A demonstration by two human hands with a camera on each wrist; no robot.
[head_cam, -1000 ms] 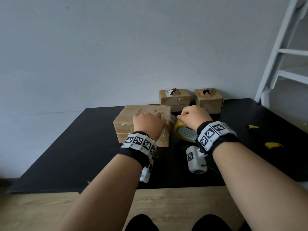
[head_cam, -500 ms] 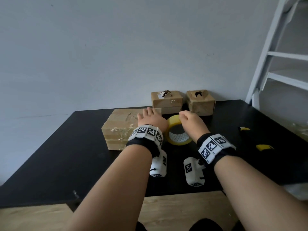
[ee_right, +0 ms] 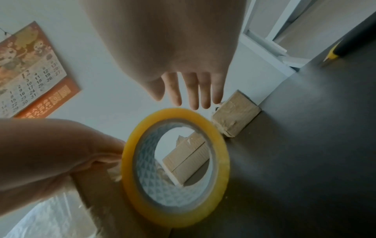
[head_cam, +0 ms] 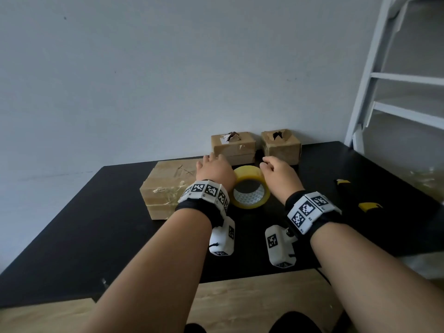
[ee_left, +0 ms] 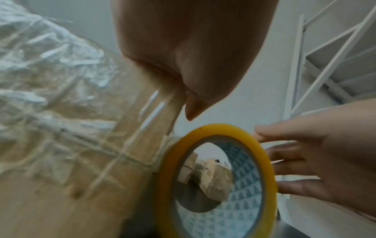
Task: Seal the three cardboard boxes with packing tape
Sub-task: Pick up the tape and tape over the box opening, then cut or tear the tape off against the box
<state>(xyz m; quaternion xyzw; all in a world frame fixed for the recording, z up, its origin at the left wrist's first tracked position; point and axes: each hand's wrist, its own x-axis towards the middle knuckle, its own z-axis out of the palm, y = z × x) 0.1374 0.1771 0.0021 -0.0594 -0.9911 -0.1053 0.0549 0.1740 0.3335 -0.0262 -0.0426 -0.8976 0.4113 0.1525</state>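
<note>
A large cardboard box [head_cam: 165,188] wrapped in clear tape lies on the black table [head_cam: 96,224]. My left hand [head_cam: 213,170] rests on its right top edge with the fingers reaching forward; the left wrist view shows the palm [ee_left: 193,48] over a shiny tape strip [ee_left: 154,112]. A yellow tape roll [head_cam: 249,188] stands on edge against the box's right side. My right hand [head_cam: 276,173] hovers just right of the roll with straight, spread fingers [ee_right: 191,91]; whether they touch the roll [ee_right: 175,161] I cannot tell. Two small boxes [head_cam: 233,147] [head_cam: 281,146] with torn tops stand at the back.
A black and yellow utility knife [head_cam: 370,206] lies on the table to the right. A white ladder frame [head_cam: 365,92] stands at the right edge. The grey wall runs close behind the small boxes. A calendar [ee_right: 30,77] hangs on the wall.
My right hand has let go of the tape roll and opened beside it. The roll now stands free against the large box. My left hand stays on the box.
</note>
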